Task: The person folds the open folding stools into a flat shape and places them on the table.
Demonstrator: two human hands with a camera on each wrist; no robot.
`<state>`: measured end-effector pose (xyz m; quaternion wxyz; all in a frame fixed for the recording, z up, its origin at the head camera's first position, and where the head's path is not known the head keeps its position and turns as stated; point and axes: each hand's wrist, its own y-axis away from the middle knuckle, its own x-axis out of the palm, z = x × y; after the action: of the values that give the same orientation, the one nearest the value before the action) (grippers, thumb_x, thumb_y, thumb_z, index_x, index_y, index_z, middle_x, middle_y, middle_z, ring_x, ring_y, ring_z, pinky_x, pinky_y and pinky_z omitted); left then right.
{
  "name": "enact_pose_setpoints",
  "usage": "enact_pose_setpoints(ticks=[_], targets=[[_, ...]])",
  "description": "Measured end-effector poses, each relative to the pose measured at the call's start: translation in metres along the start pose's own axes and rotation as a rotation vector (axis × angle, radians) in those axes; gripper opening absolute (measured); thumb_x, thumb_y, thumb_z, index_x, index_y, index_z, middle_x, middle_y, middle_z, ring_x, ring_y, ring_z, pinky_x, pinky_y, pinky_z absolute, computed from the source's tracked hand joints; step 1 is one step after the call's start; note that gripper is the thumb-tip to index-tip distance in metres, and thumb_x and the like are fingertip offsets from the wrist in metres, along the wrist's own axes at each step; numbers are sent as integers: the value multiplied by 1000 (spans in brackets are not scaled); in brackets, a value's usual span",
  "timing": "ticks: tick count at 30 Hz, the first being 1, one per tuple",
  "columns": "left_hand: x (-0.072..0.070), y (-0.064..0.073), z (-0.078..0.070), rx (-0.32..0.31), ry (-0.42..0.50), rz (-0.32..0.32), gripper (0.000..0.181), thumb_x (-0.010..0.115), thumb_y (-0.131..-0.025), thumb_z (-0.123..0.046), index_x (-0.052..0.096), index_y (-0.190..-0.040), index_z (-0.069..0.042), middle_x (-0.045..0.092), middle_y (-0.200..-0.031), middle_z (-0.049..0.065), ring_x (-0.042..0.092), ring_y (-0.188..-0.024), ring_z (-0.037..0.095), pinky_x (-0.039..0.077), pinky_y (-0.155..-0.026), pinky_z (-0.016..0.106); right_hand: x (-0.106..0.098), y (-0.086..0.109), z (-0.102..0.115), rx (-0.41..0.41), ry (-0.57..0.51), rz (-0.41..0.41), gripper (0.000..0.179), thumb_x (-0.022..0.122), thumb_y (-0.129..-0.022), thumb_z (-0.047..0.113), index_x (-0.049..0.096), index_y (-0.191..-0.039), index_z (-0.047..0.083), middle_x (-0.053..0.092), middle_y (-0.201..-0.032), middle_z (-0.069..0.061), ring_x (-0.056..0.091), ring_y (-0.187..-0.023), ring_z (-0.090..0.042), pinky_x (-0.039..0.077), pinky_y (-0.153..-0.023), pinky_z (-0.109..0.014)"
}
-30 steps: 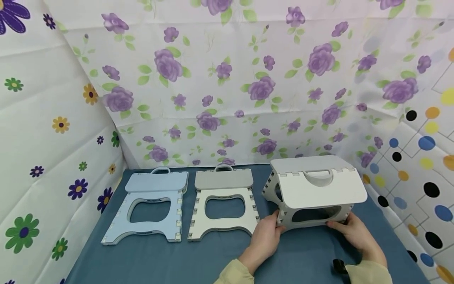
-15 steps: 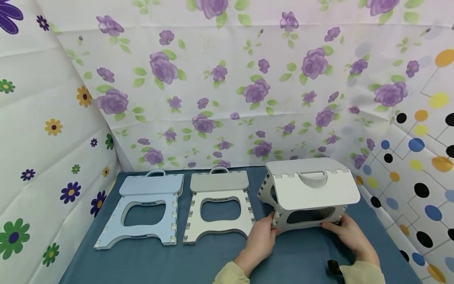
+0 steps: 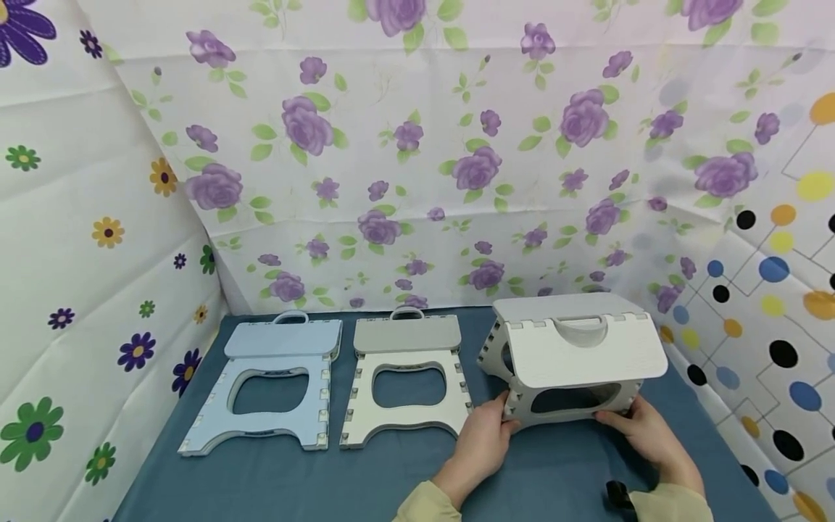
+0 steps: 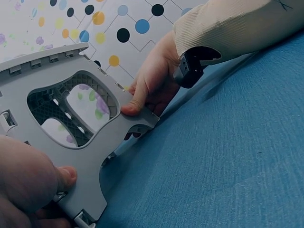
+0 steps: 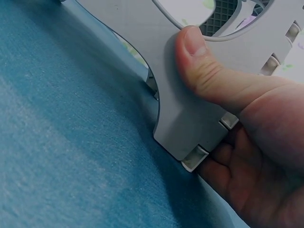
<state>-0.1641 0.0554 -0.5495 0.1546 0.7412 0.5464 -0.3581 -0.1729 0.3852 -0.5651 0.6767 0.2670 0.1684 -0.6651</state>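
Note:
A whitish-grey folding step stool [image 3: 587,359] stands partly unfolded at the right of the table, its two top panels sloping like a roof and a carry handle [image 3: 580,330] along the fold. My left hand [image 3: 481,441] grips the lower left corner of its front leg panel [image 4: 85,171], with the thumb [image 4: 68,178] on the front face. At the lower right corner my right hand [image 3: 657,438] holds the same panel, thumb [image 5: 194,52] in front beside the oval opening and fingers curled behind the leg. Those fingertips are mostly hidden.
Two folded stools lie flat to the left: a light blue one [image 3: 283,341] and a white one with a grey top panel [image 3: 407,335]. Blue cloth [image 3: 365,486] covers the table. Patterned sheets [image 3: 365,174] enclose the back and both sides.
The whole scene shifts a little as the head camera moves. Both hands keep their hold on the stool, and its sloping panels look the same.

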Motion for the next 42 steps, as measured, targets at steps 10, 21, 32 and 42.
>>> enact_pose_setpoints(ticks=[10, 21, 32, 42], targets=[[-2, 3, -2, 6, -4, -10, 49, 76, -102, -20, 63, -146, -4, 75, -118, 8, 72, -106, 17, 59, -85, 34, 0, -1, -5, 0, 7, -3, 90, 77, -102, 42, 31, -160, -9, 46, -154, -36, 50, -137, -49, 46, -107, -64], [-5, 1, -4, 21, 14, -5, 46, 75, -103, -19, 64, -145, -4, 76, -118, 9, 73, -105, 18, 59, -86, 34, -3, -2, -1, 19, -4, 7, 91, 76, -102, 42, 29, -161, -10, 43, -156, -38, 46, -140, -51, 41, -110, -67], [-6, 2, -4, 11, -5, -3, 46, 75, -103, -19, 64, -145, -4, 76, -118, 9, 73, -105, 18, 59, -86, 34, 0, -1, -2, -10, -2, 5, 89, 75, -103, 38, 28, -161, -10, 43, -155, -38, 46, -139, -52, 43, -108, -67], [-5, 2, -4, -5, -6, 9, 46, 75, -103, -20, 64, -145, -4, 76, -117, 8, 73, -104, 17, 59, -86, 33, 1, 0, 0, 7, -13, 11, 90, 76, -103, 38, 27, -161, -10, 41, -157, -38, 44, -141, -52, 40, -111, -69]])
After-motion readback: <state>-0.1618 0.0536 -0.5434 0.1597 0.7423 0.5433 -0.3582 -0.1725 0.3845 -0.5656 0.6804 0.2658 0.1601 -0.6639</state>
